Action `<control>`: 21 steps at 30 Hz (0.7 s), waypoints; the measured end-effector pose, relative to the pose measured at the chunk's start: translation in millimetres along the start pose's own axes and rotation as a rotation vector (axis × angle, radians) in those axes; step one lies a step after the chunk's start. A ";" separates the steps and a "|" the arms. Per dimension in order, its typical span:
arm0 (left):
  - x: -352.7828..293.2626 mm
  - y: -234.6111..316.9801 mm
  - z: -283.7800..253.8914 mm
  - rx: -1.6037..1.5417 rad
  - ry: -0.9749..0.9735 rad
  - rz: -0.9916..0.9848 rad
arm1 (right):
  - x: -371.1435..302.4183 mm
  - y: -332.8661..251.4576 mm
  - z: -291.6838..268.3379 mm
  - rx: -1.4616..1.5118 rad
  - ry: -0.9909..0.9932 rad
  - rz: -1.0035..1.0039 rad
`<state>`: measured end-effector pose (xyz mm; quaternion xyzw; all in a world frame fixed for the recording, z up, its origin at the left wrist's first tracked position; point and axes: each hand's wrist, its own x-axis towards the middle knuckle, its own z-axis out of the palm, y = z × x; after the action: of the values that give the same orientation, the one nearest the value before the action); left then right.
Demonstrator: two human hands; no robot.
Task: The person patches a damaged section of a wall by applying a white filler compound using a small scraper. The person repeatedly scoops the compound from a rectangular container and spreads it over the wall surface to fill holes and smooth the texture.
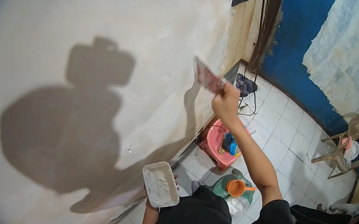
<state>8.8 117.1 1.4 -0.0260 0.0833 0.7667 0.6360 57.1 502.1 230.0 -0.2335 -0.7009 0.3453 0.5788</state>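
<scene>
My right hand (227, 102) is closed around a putty knife (209, 79), smeared reddish and slightly blurred. Its edge is at or close to the whitish plastered wall (170, 29); whether it touches, I cannot tell. Low in front of my body, my left hand (151, 204) grips a shallow, off-white rectangular tray (161, 184) from beneath, and most of its fingers are hidden. White paste coats the inside of this tray, which tilts beside the wall.
A pink plastic stool (214, 139) with tools on top stands by the wall. Near my body an orange dipper (236, 188) rests above something green. Cables (259, 44) hang beside the blue wall (293, 41). A brown chair (355, 138) stands at right on the tiled floor (281, 134).
</scene>
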 end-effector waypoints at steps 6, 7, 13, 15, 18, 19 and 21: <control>-10.2 -10.6 17.3 -0.013 0.075 0.083 | 82.1 17.2 -10.6 -0.338 0.193 0.015; -11.7 -9.4 14.4 -0.008 0.041 0.070 | 80.4 18.7 2.3 -0.364 0.202 -0.032; -1.9 -6.5 17.1 0.029 0.004 0.059 | -11.4 -55.5 28.8 -0.079 -0.021 -0.097; 8.7 -4.9 26.1 0.061 0.031 0.033 | -19.9 -52.3 10.7 0.013 -0.078 -0.076; 7.4 0.7 25.3 0.052 0.059 -0.016 | 27.1 -20.8 -3.3 -0.166 0.152 -0.151; 1.5 5.2 10.2 0.057 0.038 -0.033 | 51.2 -3.9 -5.1 -0.212 0.224 -0.082; 0.2 3.1 4.0 0.044 0.005 -0.044 | 80.0 32.7 -0.1 -0.280 0.296 0.000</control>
<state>5.9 117.4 5.5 -0.0161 0.1011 0.7503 0.6531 37.1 581.5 257.4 -0.3600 -0.6495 0.2063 0.6372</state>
